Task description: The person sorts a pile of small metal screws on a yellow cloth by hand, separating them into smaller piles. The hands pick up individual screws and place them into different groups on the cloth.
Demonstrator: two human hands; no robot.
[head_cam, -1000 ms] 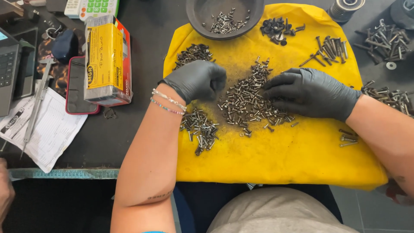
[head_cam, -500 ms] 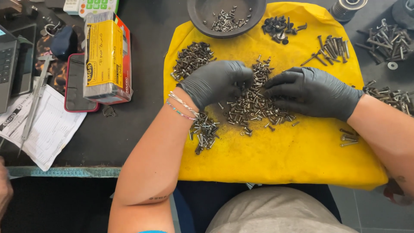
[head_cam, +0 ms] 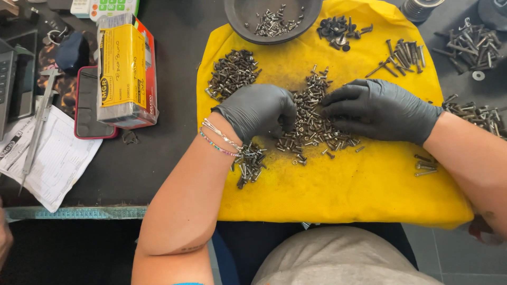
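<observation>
A yellow cloth [head_cam: 343, 195] covers the dark bench in front of me. A loose pile of small silver screws [head_cam: 311, 124] lies at its middle. My left hand [head_cam: 259, 111], in a black glove with bead bracelets at the wrist, has its fingers curled into the pile's left edge, and the fingertips are hidden. My right hand [head_cam: 380, 108], also gloved, rests flat with fingers spread on the pile's right side. A sorted heap of darker screws [head_cam: 232, 74] lies up left of my left hand. A smaller heap [head_cam: 249, 164] sits below my left wrist.
A dark bowl [head_cam: 243, 26] with screws stands at the cloth's far edge, beside black fasteners [head_cam: 338, 29] and long bolts [head_cam: 404, 53]. Three screws [head_cam: 425, 164] lie at right, more bolts [head_cam: 467, 42] off the cloth. Left: a yellow box [head_cam: 124, 68], a red-cased phone [head_cam: 87, 116], papers [head_cam: 53, 158].
My left hand has moved right, from beside the upper-left heap to the central pile. My right hand has stayed on the pile.
</observation>
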